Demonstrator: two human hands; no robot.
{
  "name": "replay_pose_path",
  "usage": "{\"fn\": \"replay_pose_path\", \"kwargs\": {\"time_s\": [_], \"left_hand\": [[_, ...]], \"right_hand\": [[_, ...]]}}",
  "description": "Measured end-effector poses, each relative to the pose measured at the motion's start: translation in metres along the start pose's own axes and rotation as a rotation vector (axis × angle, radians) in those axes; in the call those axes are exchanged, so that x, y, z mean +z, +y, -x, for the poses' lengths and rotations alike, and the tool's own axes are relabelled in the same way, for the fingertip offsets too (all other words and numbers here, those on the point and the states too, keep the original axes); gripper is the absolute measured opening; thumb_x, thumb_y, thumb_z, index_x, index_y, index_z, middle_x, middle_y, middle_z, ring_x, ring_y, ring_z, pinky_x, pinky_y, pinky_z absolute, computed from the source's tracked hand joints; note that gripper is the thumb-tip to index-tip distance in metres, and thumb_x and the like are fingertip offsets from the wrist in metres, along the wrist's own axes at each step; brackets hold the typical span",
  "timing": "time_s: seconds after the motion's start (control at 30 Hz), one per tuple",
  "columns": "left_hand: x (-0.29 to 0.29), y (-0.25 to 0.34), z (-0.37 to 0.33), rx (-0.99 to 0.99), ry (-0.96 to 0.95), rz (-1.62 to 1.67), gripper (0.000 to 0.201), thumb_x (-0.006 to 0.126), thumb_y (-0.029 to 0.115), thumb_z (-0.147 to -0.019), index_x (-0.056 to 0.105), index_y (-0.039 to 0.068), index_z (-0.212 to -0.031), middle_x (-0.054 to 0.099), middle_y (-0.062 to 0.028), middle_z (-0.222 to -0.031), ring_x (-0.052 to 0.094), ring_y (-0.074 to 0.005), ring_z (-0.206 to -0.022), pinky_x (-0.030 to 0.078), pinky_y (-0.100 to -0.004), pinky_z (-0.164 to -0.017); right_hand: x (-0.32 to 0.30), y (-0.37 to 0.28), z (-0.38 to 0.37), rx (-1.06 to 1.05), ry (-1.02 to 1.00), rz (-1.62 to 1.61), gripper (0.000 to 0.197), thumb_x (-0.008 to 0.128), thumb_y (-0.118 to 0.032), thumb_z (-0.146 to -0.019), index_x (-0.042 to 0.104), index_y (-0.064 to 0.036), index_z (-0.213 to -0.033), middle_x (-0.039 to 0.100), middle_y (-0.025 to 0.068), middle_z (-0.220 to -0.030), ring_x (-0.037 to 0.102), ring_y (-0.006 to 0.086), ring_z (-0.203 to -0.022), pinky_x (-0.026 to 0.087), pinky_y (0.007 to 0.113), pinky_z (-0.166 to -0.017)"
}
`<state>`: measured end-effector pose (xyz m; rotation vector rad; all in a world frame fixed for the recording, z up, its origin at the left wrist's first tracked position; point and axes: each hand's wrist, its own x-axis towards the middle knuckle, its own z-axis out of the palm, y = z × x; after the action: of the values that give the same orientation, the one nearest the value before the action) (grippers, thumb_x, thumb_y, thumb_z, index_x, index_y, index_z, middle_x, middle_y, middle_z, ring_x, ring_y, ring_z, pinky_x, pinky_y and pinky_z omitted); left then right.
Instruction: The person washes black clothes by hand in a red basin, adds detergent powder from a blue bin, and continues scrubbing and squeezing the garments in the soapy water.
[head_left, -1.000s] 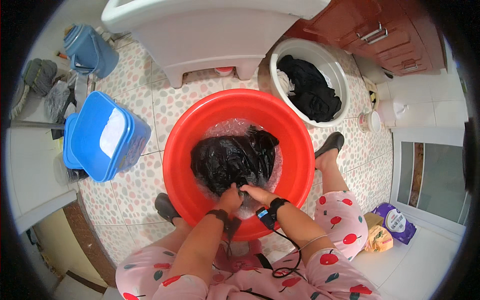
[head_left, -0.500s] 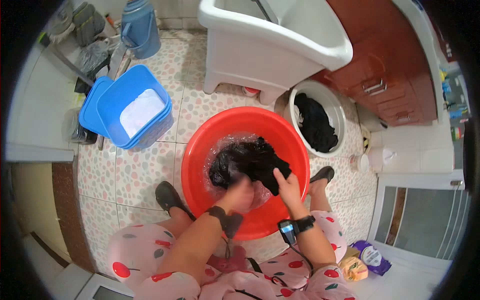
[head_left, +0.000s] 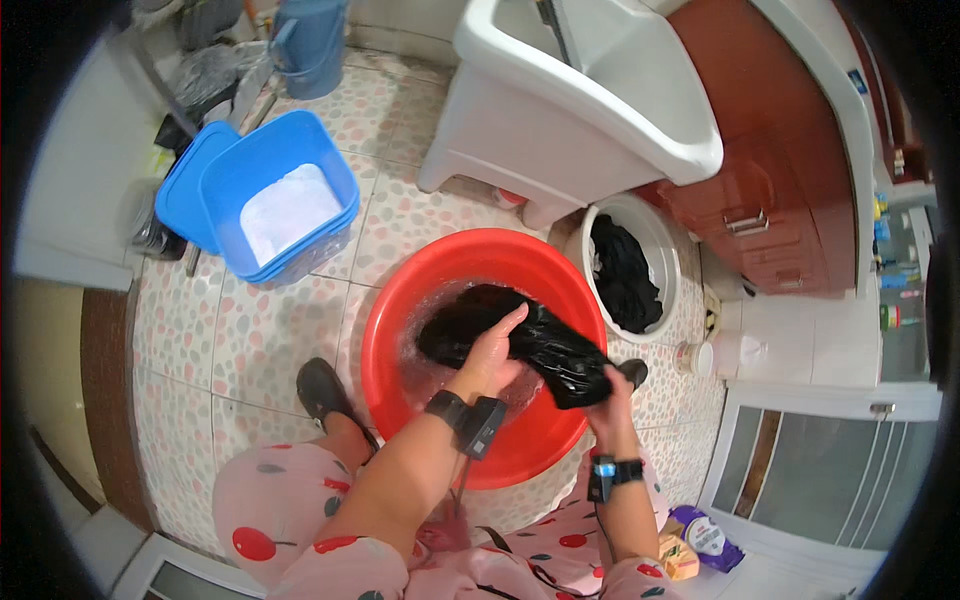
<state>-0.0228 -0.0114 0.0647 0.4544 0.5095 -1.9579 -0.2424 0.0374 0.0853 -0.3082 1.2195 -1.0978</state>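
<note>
Above a red basin (head_left: 395, 425), the right hand (head_left: 612, 408) had its grip closed on one end of a wet black cloth (head_left: 565, 362). Farther along, the left hand (head_left: 488, 362) touched the cloth, though whether its grip was tight could not be told. The cloth's other end lay down inside the basin. Beyond, to the right, a white tub (head_left: 664, 255) held dark clothes (head_left: 625, 275); to the left stood a blue bucket (head_left: 336, 222), and between them, a white sink (head_left: 510, 135).
</note>
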Motion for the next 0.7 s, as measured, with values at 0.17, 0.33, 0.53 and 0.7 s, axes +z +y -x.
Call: {"fn": "replay_pose_path", "kwargs": {"time_s": [0.17,0.33,0.53,0.7], "left_hand": [[-0.065,0.008,-0.004,0.032,0.394,-0.419,0.019,0.064,0.015,-0.081,0.064,0.004,-0.097,0.064,-0.0077,-0.095,0.06,-0.0226,-0.085,0.047,-0.0355,-0.08],[-0.116,0.0,0.003,-0.274,0.702,-0.555,0.048,0.064,0.031,-0.083,0.047,0.011,-0.124,0.035,-0.0132,-0.133,0.04,-0.0352,-0.109,0.047,-0.0517,-0.083],[-0.196,0.019,0.008,-0.422,0.767,-0.518,0.067,0.06,0.046,-0.084,0.03,0.019,-0.138,0.039,-0.0134,-0.123,0.041,-0.0299,-0.112,0.046,-0.0499,-0.089],[-0.195,-0.001,-0.001,-0.334,0.959,-0.45,0.057,0.052,0.058,-0.084,0.048,0.018,-0.124,0.052,-0.0063,-0.117,0.047,-0.0257,-0.109,0.038,-0.0476,-0.094]], "right_hand": [[-0.057,0.106,-0.064,0.227,0.2,0.101,0.039,0.056,-0.022,-0.088,0.051,-0.0016,-0.121,0.061,0.0121,-0.112,0.058,0.0252,-0.1,0.045,0.036,-0.09],[-0.076,0.156,-0.091,0.099,0.424,0.612,0.063,0.07,-0.026,-0.077,0.042,-0.0024,-0.128,0.055,0.0183,-0.117,0.054,0.031,-0.104,0.041,0.036,-0.093],[0.018,0.122,-0.047,-0.125,-0.444,1.984,0.103,0.077,-0.037,-0.064,0.018,-0.0135,-0.144,0.006,0.0205,-0.149,0.011,0.0377,-0.136,0.016,0.061,-0.104],[-0.01,0.139,-0.073,-0.254,-0.426,2.015,0.093,0.078,-0.018,-0.06,0.029,-0.0145,-0.139,0.026,0.021,-0.14,0.024,0.0404,-0.13,0.028,0.056,-0.101]]}}
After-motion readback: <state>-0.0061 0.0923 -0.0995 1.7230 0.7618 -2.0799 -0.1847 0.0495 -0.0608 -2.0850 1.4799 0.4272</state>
